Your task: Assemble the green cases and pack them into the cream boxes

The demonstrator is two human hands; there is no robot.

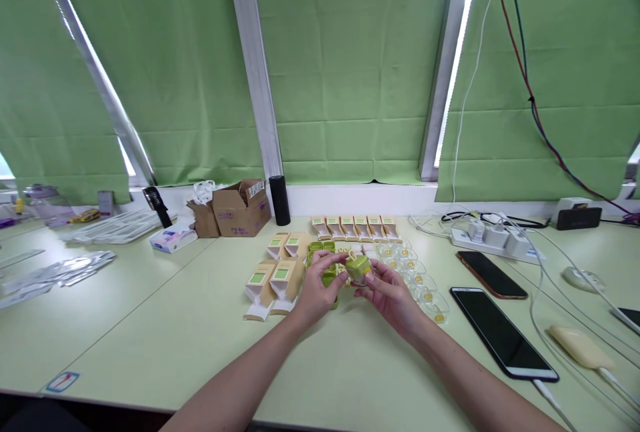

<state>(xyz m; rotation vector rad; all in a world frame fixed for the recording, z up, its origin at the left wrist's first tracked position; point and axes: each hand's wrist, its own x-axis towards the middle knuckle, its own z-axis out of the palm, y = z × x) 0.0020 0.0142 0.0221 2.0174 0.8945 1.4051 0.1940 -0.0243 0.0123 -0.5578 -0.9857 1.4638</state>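
Observation:
Between my two hands is a small green plastic case with a pale yellow loop on top and what looks like a clear lower part. My left hand pinches its left side, while the fingers of my right hand close on its lower right. Behind my left hand sit several green pieces, partly hidden. Clear plastic pieces with yellow dots stand in rows to the right of my right hand. Open kraft-paper boxes with green labels are grouped at the left.
A row of similar small boxes stands farther back. A cardboard carton and black cylinder are at the wall. On the right lie two phones, a power strip and loose white cables. A tissue pack lies left.

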